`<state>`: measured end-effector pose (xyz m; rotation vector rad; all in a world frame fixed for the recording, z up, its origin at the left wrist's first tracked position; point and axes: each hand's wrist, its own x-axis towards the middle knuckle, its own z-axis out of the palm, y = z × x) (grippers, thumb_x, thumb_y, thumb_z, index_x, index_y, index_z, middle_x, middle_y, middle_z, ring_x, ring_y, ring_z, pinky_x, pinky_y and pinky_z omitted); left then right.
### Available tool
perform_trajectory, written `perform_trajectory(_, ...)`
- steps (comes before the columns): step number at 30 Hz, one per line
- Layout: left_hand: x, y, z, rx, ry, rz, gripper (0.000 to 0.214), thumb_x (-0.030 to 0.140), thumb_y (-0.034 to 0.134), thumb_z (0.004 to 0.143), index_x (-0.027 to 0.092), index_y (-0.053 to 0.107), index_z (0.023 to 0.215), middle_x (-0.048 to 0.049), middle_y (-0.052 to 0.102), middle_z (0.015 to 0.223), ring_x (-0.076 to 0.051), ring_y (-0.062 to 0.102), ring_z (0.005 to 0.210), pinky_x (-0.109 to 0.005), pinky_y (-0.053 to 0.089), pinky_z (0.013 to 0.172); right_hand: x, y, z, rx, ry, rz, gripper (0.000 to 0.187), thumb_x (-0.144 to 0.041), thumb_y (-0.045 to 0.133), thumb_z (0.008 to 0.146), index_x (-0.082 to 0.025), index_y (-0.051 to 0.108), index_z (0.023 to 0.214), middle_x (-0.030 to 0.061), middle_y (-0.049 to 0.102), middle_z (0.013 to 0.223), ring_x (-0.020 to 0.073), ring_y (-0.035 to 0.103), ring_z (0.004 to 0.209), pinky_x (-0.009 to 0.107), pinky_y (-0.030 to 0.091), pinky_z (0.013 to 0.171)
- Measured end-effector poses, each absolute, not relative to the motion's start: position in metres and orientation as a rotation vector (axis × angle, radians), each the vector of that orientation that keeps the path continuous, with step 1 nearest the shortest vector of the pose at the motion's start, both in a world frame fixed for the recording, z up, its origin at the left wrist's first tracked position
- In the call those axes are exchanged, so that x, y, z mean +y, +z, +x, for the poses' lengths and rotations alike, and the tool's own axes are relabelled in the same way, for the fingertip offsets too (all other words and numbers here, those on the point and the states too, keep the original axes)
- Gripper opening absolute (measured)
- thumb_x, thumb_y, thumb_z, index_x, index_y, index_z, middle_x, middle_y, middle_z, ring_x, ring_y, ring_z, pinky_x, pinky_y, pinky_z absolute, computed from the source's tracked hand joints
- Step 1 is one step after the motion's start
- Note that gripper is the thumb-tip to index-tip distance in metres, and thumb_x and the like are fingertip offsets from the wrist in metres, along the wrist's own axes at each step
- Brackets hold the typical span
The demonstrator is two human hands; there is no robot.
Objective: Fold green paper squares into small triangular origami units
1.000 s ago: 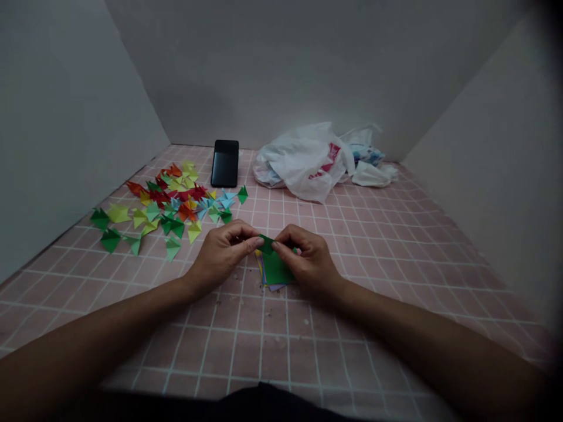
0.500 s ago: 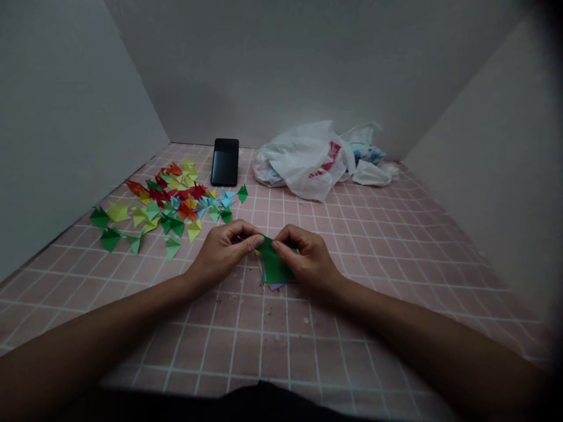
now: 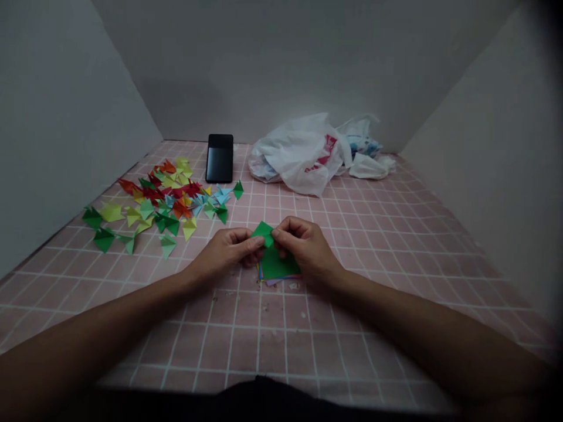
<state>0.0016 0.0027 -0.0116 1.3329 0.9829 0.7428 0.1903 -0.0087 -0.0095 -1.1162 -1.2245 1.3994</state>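
Observation:
My left hand (image 3: 229, 251) and my right hand (image 3: 305, 245) meet at the middle of the pink tiled surface. Both pinch a small folded green paper piece (image 3: 264, 232) between thumb and fingertips, held just above the surface. Under my right hand lies a small stack of coloured paper squares (image 3: 278, 268) with a green sheet on top; purple and yellow edges show at its lower left. Part of the stack is hidden by my right fingers.
A heap of several folded paper triangles (image 3: 162, 202) in red, yellow, green and blue lies at the left. A black phone (image 3: 220, 157) stands near the back wall. A white plastic bag (image 3: 303, 153) and crumpled wrappers (image 3: 367, 158) sit at the back right. Grey walls enclose three sides.
Both hands have lifted the green piece slightly and shifted away from me; the folded tip now shows above my fingertips. The view has tilted a little.

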Motion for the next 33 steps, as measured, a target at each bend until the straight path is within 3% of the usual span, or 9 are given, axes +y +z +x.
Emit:
perform_trajectory(9,0.000,-0.011,0.003,1.003,0.687,1.123,0.032,0.043,0.071,0.084,0.016,0.063,0.069,0.0001,0.064,0.066,-0.008,0.056,0.056,-0.021,0.047,0.057,-0.009,-0.010,0.189,-1.046,1.653,-1.062,0.026,-0.033,0.073,0.074,-0.019,0.056,0.061,-0.0052,0.053,0.050,0.0074,0.042,0.043,0.023,0.028,0.045)
perform_trajectory(12,0.003,-0.012,0.000,1.022,0.836,1.405,0.027,0.043,0.073,0.085,0.017,0.067,0.088,-0.0015,0.066,0.079,-0.011,0.059,0.063,-0.023,0.050,0.059,-0.006,-0.007,0.190,-0.907,1.738,-1.054,0.022,-0.028,0.073,0.070,-0.019,0.055,0.060,-0.0053,0.054,0.051,0.0070,0.043,0.040,0.023,0.029,0.041)
perform_trajectory(15,0.008,-0.013,-0.005,0.992,1.103,1.959,0.044,0.031,0.083,0.077,0.022,0.066,0.117,-0.0070,0.067,0.111,-0.017,0.065,0.087,-0.028,0.056,0.069,-0.005,-0.003,0.191,-0.819,1.804,-1.068,0.021,-0.025,0.071,0.069,-0.018,0.054,0.059,-0.0053,0.053,0.051,0.0061,0.042,0.039,0.022,0.029,0.039)
perform_trajectory(17,0.010,-0.013,-0.008,0.894,1.165,2.350,0.037,0.024,0.078,0.084,0.025,0.067,0.120,-0.0079,0.065,0.116,-0.020,0.065,0.100,-0.032,0.057,0.078,-0.006,-0.001,0.191,-0.797,1.858,-1.076,0.020,-0.024,0.070,0.069,-0.018,0.053,0.060,-0.0053,0.053,0.051,0.0056,0.042,0.038,0.021,0.027,0.039)
perform_trajectory(20,0.010,-0.014,-0.010,0.748,1.217,2.716,0.019,0.018,0.069,0.092,0.023,0.070,0.111,-0.0072,0.067,0.107,-0.018,0.065,0.096,-0.032,0.057,0.082,-0.008,0.001,0.190,-0.793,1.927,-1.089,0.018,-0.022,0.068,0.071,-0.018,0.053,0.061,-0.0054,0.052,0.051,0.0053,0.041,0.039,0.021,0.026,0.038)
perform_trajectory(25,0.007,-0.010,-0.007,0.658,1.333,2.789,0.003,0.016,0.069,0.092,0.018,0.070,0.093,-0.0048,0.069,0.087,-0.016,0.064,0.079,-0.028,0.054,0.073,-0.012,-0.002,0.189,-0.900,1.981,-1.090,0.022,-0.024,0.070,0.075,-0.019,0.052,0.064,-0.0054,0.052,0.054,0.0056,0.040,0.040,0.021,0.026,0.037)
perform_trajectory(30,0.004,-0.006,-0.006,0.880,1.344,2.377,0.007,0.014,0.071,0.089,0.017,0.069,0.084,-0.0016,0.067,0.078,-0.013,0.064,0.073,-0.025,0.051,0.066,-0.013,-0.005,0.187,-1.175,1.683,-1.056,0.025,-0.044,0.063,0.088,-0.021,0.055,0.080,-0.0055,0.054,0.065,0.0074,0.043,0.045,0.021,0.032,0.040)
perform_trajectory(33,0.002,-0.004,-0.004,0.993,1.282,2.091,0.010,0.016,0.072,0.086,0.017,0.068,0.077,-0.0001,0.065,0.073,-0.012,0.061,0.068,-0.024,0.048,0.062,-0.013,-0.006,0.188,-1.434,1.459,-0.982,0.023,-0.039,0.071,0.084,-0.022,0.058,0.090,-0.0059,0.052,0.069,0.0085,0.043,0.053,0.022,0.033,0.047)
